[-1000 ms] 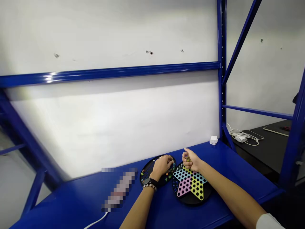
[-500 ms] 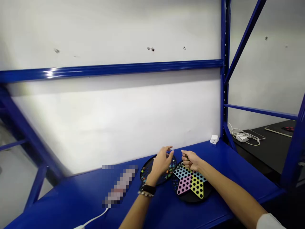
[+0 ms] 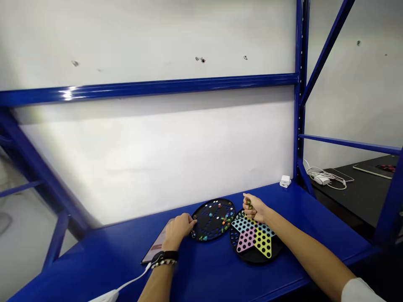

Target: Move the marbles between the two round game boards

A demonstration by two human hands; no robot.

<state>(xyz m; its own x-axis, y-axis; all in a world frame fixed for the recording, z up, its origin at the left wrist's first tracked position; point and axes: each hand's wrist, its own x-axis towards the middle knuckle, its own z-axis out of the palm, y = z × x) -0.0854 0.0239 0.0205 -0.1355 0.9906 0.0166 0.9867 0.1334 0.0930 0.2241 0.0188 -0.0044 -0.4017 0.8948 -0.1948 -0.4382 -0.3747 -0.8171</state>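
My left hand (image 3: pixel 178 230) is at the left rim of a round black tray (image 3: pixel 206 222), its thumb and fingers pinched together; whatever is between the tips is too small to make out. Small coloured marbles (image 3: pixel 225 220) lie scattered in that tray, mostly toward its right side and edges. Above the far edge of a star-shaped Chinese checkers board (image 3: pixel 262 243), my right hand (image 3: pixel 256 208) is curled closed. Yellow-green marbles show between its fingers. The star board, with pink, yellow and blue points full of holes, rests on a second round black tray (image 3: pixel 252 257).
A flat tablet (image 3: pixel 155 247) lies left of the trays, partly behind my left hand, with a white cable (image 3: pixel 134 280) nearby. A white charger plug (image 3: pixel 285 181) stands at the back right. Blue rack posts and a bar (image 3: pixel 157 87) frame the blue tabletop (image 3: pixel 110 256).
My left hand has moved left and down, from above the tray's middle to its left rim, uncovering the marbles. My right hand stays closed above the star board.
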